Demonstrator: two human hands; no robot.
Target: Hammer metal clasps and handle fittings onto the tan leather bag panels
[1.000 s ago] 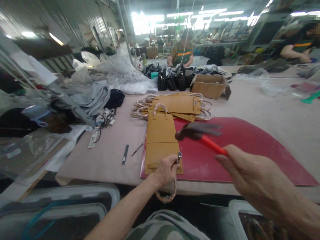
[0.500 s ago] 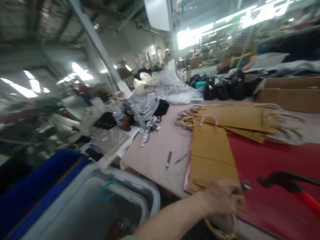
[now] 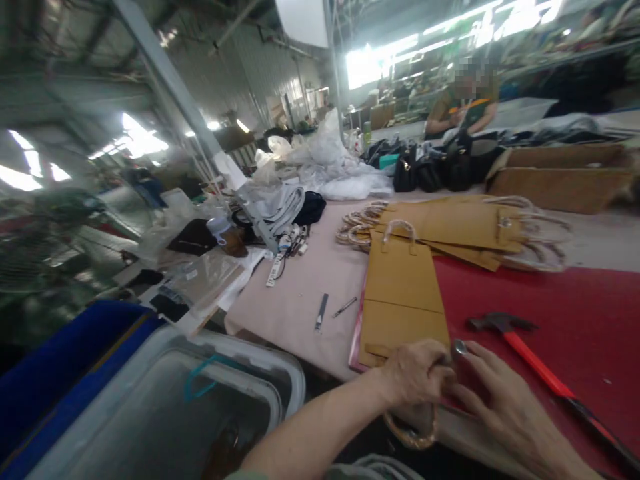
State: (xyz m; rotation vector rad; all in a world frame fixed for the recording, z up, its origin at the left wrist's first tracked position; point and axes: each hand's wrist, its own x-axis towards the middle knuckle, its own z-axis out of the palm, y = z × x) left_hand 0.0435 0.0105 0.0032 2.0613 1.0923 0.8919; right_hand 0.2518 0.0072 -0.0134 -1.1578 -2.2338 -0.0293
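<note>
A tan bag panel [image 3: 405, 287] with a wrapped rope handle at its far end lies flat along the left edge of a red mat [image 3: 525, 293]. My left hand [image 3: 417, 373] is closed on its near end, at the table edge. Another wrapped handle [image 3: 413, 437] hangs below that hand. My right hand [image 3: 505, 400] is just to the right, thumb and forefinger apart, fingertips close to the panel's end and to a small round metal piece [image 3: 459, 347]. Beyond it, a claw hammer [image 3: 535, 363] with an orange-red handle rests on the mat.
More tan panels with handles [image 3: 450, 223] are stacked behind. Two small tools, one a flat blade [image 3: 321, 313], lie to the left. A grey bin [image 3: 240, 347] stands at the lower left. A cardboard box [image 3: 560, 177], black bags [image 3: 430, 170] and a seated person [image 3: 465, 107] are farther back.
My right hand has come into view beside my left hand. The hammer, blurred before, now lies still on the mat. My left hand keeps its hold. The view has shifted a little.
</note>
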